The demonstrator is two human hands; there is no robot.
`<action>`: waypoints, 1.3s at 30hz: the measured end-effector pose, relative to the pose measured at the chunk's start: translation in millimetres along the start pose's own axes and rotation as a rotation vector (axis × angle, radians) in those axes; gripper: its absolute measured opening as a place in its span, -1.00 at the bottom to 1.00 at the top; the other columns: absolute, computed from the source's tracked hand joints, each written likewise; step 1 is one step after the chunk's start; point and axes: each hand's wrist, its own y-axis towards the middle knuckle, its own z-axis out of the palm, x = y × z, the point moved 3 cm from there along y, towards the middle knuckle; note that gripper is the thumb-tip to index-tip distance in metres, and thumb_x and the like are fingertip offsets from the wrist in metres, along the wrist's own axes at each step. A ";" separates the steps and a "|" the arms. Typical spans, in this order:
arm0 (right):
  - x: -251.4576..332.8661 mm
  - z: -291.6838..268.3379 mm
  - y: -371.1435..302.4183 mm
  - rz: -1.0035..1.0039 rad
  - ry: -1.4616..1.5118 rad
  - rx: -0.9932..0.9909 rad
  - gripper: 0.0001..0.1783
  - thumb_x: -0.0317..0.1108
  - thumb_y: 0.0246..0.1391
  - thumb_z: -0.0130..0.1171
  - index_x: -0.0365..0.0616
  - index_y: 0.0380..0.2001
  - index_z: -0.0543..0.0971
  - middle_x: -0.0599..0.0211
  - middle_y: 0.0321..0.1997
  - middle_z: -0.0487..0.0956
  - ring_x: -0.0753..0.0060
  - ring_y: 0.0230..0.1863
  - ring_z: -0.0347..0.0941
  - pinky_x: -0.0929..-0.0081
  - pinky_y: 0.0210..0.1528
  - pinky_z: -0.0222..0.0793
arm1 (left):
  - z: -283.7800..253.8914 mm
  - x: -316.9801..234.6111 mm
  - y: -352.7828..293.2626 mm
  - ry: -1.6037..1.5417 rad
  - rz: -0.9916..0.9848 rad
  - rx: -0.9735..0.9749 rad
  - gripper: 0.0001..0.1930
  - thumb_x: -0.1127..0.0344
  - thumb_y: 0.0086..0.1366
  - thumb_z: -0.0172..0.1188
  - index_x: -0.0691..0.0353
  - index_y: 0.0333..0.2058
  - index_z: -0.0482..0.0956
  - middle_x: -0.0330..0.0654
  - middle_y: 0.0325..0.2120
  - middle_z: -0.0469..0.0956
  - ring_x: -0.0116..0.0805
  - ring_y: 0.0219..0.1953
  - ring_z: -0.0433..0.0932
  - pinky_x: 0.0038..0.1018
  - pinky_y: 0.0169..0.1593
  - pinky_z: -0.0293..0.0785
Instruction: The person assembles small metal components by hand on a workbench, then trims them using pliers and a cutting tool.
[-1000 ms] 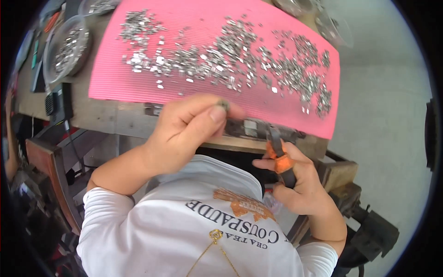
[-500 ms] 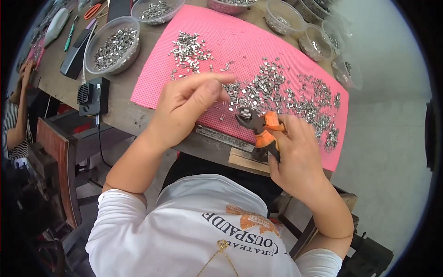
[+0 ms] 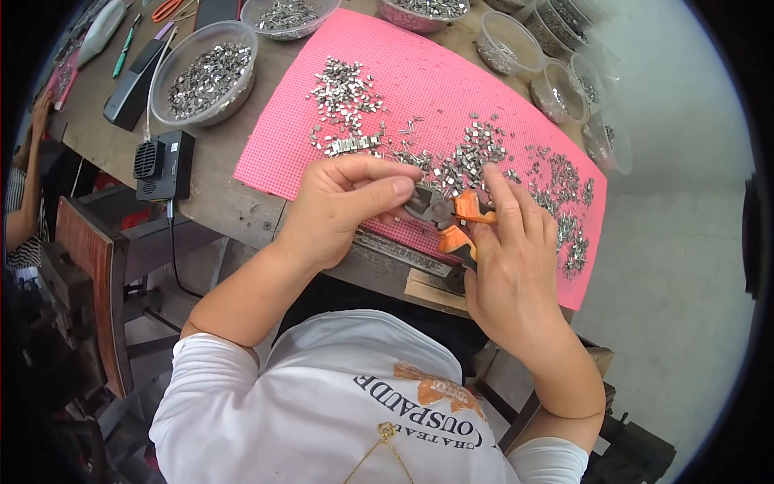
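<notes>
Working at the near edge of a brown table (image 3: pixel 218 153), over a broad pink mat (image 3: pixel 411 81). Best to do the fine handling above the mat, to catch anything dropped. Past the mat's left edge, a round plastic bowl (image 3: pixel 234 105), well apart from both hands and safe from a stray elbow. Along the front edge, just below the work, a long metal strip (image 3: pixel 407 252); worth lifting the tool clear of it.

Gripping the pliers (image 3: pixel 441 212) by their orange handles in the right hand (image 3: pixel 516 258), thumb on the near side, forefinger stretched out beyond the upper handle. Judging by the spread handles, not squeezing hard. For an even bite, better to curl that forefinger around the handle and press smoothly from the palm.

Bringing thumb and forefinger of the left hand (image 3: pixel 330 206) close together, right at the nose of the pliers. Cannot tell from this angle about anything pinched there, nor about the gap between the jaws. Wise to draw fingertip skin clear of the bite and steady both wrists first.

Beyond the left knuckles, a short row of blocks (image 3: pixel 352 145), not to be brushed; farther right, loose heaps of tiny silvery pieces (image 3: pixel 480 153), best left unstirred.
</notes>
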 end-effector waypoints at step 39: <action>2.3 10.6 18.7 0.076 0.782 -0.234 -0.64 -0.61 -0.11 0.25 -0.32 -0.15 0.52 0.21 -0.16 0.48 0.43 -0.22 0.49 0.48 -0.12 0.41 | 16.9 1.3 -24.3 -0.171 -0.140 0.248 -0.84 0.34 0.42 0.11 0.28 -0.12 0.45 -0.20 -0.26 0.62 -0.45 -0.26 0.66 -0.61 -0.25 0.55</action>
